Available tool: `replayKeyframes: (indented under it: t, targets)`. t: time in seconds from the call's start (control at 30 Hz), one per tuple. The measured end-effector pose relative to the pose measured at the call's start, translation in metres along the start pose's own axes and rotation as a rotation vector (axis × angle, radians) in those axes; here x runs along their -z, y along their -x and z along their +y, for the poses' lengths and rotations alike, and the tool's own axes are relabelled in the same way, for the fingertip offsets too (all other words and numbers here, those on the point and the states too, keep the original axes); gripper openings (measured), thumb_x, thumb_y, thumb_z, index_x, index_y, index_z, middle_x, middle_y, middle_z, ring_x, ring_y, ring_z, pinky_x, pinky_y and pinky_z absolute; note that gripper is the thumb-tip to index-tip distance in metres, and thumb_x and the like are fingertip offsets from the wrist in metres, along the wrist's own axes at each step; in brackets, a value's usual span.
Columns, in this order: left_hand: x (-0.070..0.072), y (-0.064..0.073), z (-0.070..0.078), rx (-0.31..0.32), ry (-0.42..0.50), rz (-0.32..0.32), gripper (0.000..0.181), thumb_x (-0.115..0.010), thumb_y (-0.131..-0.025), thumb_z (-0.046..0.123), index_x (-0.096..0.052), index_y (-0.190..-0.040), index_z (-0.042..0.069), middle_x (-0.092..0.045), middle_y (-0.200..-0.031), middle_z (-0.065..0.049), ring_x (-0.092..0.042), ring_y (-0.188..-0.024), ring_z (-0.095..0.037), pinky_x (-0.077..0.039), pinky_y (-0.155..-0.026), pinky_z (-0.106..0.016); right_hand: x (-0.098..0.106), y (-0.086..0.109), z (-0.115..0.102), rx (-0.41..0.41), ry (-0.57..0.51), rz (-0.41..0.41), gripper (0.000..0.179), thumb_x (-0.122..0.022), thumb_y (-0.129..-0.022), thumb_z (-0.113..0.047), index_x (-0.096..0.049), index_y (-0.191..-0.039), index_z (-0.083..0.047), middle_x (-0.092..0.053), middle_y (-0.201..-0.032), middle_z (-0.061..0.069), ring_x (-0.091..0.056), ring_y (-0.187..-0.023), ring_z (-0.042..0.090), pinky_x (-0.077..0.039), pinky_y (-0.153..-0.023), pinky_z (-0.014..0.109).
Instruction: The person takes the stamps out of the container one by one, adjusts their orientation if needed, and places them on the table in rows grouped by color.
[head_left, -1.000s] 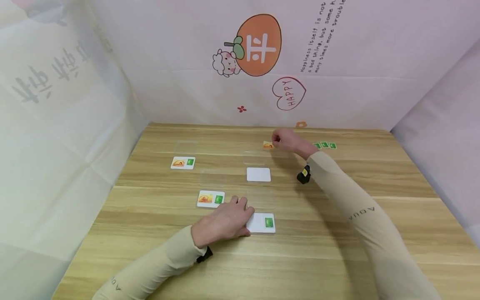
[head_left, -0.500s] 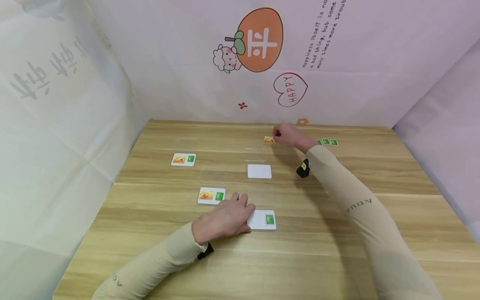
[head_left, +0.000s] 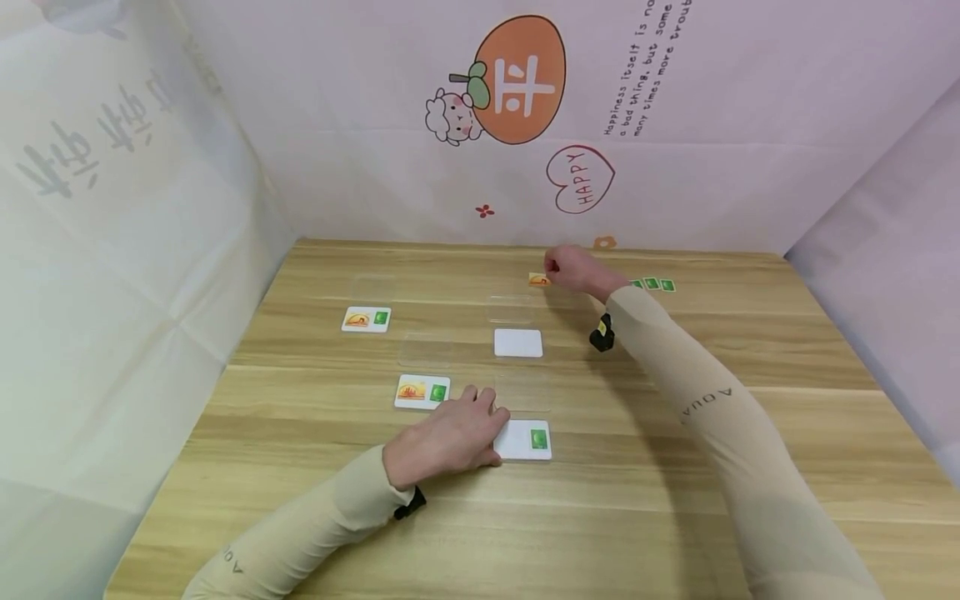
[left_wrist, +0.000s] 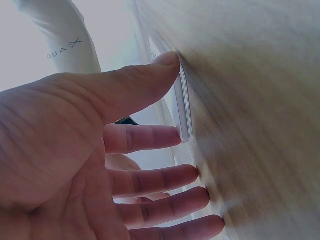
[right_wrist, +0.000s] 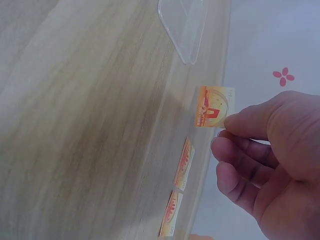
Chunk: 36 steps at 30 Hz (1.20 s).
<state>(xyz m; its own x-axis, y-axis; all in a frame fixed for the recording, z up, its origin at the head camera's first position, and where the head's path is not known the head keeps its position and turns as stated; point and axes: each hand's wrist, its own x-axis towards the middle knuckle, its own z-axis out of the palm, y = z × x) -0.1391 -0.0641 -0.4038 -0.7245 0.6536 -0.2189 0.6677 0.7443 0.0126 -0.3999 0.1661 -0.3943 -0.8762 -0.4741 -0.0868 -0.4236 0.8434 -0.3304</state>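
White card (head_left: 516, 442) with only its green stamp (head_left: 539, 439) lies tabletop, gripped by the left hand (head_left: 450, 436); beyond are a seemingly finished two-stamp card (head_left: 417, 404), a bare card (head_left: 518, 342), another two-stamp card (head_left: 371, 319), and the right hand (head_left: 576, 268) pinching an orange stamp (right_wrist: 215, 106).

Right sleeve (head_left: 693, 387): shifted slightly toward the person's left over the last half second, its lettering now further left. Black wrist device (head_left: 602, 333): carried the same way. Right hand (head_left: 579, 268): wrist end nudged faintly left. Tabletop (head_left: 600, 517) and wall print (head_left: 522, 79): slightly higher in the head view than one second ago.
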Motion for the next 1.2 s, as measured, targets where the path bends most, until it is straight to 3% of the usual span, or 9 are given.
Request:
replayKeyframes:
  t: [0.6, 0.93, 1.2]
  targets:
    - [-0.003, 0.000, 0.000, -0.008, -0.007, 0.010, 0.047, -0.066, -0.090, 0.050, -0.058, -0.118, 0.014, -0.055, -0.108, -0.006, -0.048, -0.087, -0.019, -0.045, -0.061, -0.025, -0.007, -0.009, 0.011, -0.041, 0.026, -0.012, 0.009, -0.050, -0.089, -0.002, -0.059, -0.087, -0.003, -0.058, -0.084, 0.010, -0.052, -0.076, 0.023, -0.041, -0.066, 0.032]
    - [-0.001, 0.001, -0.001, -0.003, -0.003, 0.010, 0.048, -0.066, -0.090, 0.050, -0.058, -0.121, 0.014, -0.056, -0.111, -0.007, -0.049, -0.090, -0.019, -0.047, -0.063, -0.026, -0.008, -0.013, 0.007, -0.085, 0.027, -0.017, 0.010, -0.050, -0.093, -0.002, -0.059, -0.089, -0.004, -0.059, -0.087, 0.011, -0.052, -0.079, 0.024, -0.042, -0.068, 0.032]
    - [0.000, 0.000, 0.000, 0.007, 0.016, -0.006, 0.049, -0.067, -0.089, 0.050, -0.058, -0.121, 0.015, -0.056, -0.110, -0.006, -0.050, -0.091, -0.019, -0.047, -0.060, -0.026, -0.013, -0.015, 0.011, -0.049, 0.042, -0.005, 0.014, -0.047, -0.094, -0.002, -0.060, -0.091, -0.003, -0.061, -0.090, 0.012, -0.053, -0.079, 0.023, -0.043, -0.069, 0.033]
